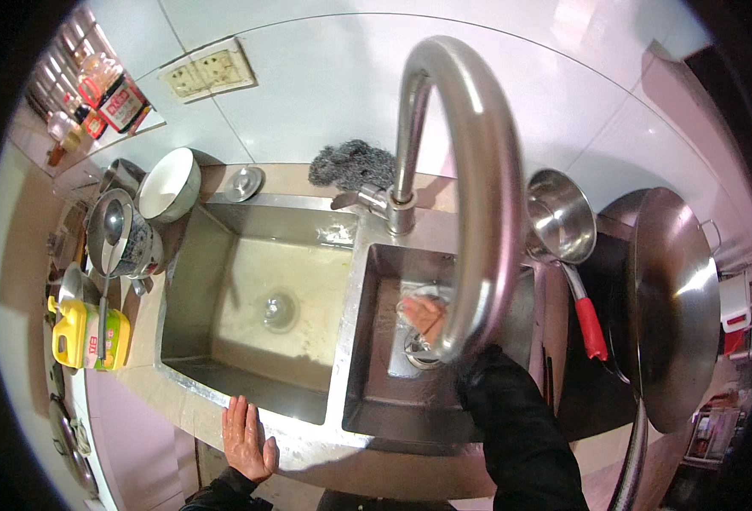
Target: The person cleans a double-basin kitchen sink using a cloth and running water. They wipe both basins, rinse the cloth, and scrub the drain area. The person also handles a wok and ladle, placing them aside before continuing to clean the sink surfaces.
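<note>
A double stainless-steel sink lies before me. My left hand [247, 441] rests flat and wet on the front rim of the left basin [187, 300], thumb spread, holding nothing. That basin has cloudy, yellowish water in it, with a drain fitting [278, 311] showing at the bottom. My right hand [426, 317] reaches down into the smaller right basin [385, 389], over its metal drain [419, 358]. The curved faucet [488, 160] covers part of that hand and wrist, so whether the fingers grip anything is unclear.
Left of the sink stand a white bowl [170, 185], a patterned pot with a ladle [113, 220] and a yellow jug [88, 335]. Dark steel wool [352, 165] lies behind the faucet. At right are a red-handled saucepan [562, 217] and a large wok [676, 306].
</note>
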A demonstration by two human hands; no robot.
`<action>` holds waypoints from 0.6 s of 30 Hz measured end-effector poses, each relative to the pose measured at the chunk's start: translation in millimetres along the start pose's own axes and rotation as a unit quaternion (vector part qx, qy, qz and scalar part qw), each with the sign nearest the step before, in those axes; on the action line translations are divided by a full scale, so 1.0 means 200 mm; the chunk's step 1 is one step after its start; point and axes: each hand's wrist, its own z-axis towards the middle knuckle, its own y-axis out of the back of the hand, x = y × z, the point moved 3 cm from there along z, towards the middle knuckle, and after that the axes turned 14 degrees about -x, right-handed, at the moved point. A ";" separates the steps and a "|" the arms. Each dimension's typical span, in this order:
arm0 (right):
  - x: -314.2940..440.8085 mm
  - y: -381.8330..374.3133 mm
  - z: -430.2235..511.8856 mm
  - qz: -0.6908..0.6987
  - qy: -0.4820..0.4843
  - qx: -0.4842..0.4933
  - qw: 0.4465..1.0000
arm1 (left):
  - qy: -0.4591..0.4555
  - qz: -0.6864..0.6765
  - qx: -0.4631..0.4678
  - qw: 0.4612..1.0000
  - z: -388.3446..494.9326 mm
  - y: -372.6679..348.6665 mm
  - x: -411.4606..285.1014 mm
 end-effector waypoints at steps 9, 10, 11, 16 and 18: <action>-0.06 -0.20 0.02 0.060 -0.256 -0.134 0.956 | -0.017 -0.006 -0.022 1.000 0.00 0.00 -0.01; 0.01 -0.19 0.02 0.111 -0.268 -0.131 0.948 | -0.020 -0.003 -0.025 0.999 0.00 0.00 -0.01; 0.08 -0.16 0.01 0.129 -0.261 -0.108 0.951 | -0.024 -0.002 -0.027 0.999 0.01 0.01 -0.01; 0.25 0.07 -0.04 -0.103 -0.166 -0.023 0.980 | -0.027 0.005 -0.029 0.999 0.02 0.02 -0.03; 0.15 0.15 -0.05 -0.080 -0.160 -0.110 0.978 | -0.026 0.011 -0.028 0.999 0.02 0.02 -0.03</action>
